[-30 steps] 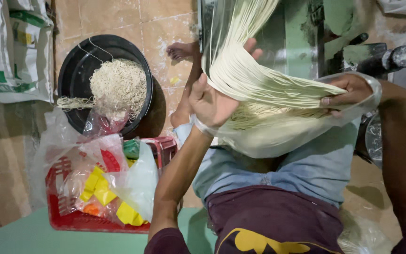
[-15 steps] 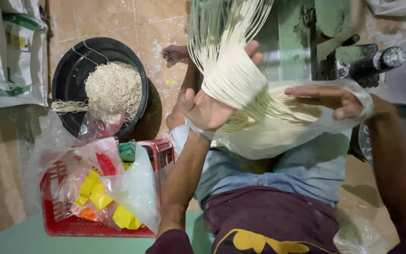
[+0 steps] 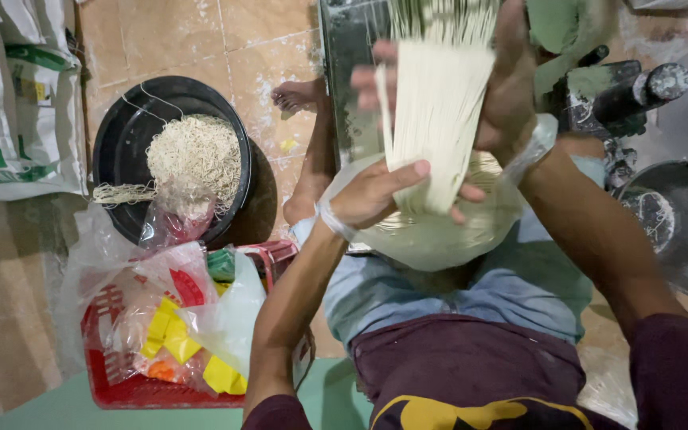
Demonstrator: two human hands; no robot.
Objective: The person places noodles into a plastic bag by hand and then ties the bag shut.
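Now gathered into a flat, tidy sheet, the pale noodle strands [image 3: 437, 119] hang straight from the machine [image 3: 349, 80], where half a second earlier they fanned out in a loose curve across the lap. The left hand [image 3: 384, 195] closes on the lower end of the sheet, thumb laid over the front of the strands and fingers curled behind, so the bundle sits pinched between them. The right hand [image 3: 507, 87] has risen from the bag's rim to the sheet's right edge, fingers wrapped round the upper strands; the camera cannot show how tightly. By the look of it, the strands are being collected and squared rather than left to trail.

Below both hands, a clear plastic bag [image 3: 439, 235] rests open on the person's lap, coils of noodles inside it, the sheet's cut end just above its mouth. At far left, a black basin [image 3: 117, 151] on the tiled floor holds a heap of loose noodles [image 3: 197, 155]. Nearer, a red basket [image 3: 113, 382] carries crumpled plastic wrappers in yellow and red. White sacks [image 3: 1, 103] stand against the left edge, and a bare foot [image 3: 296, 95] shows beside the machine.
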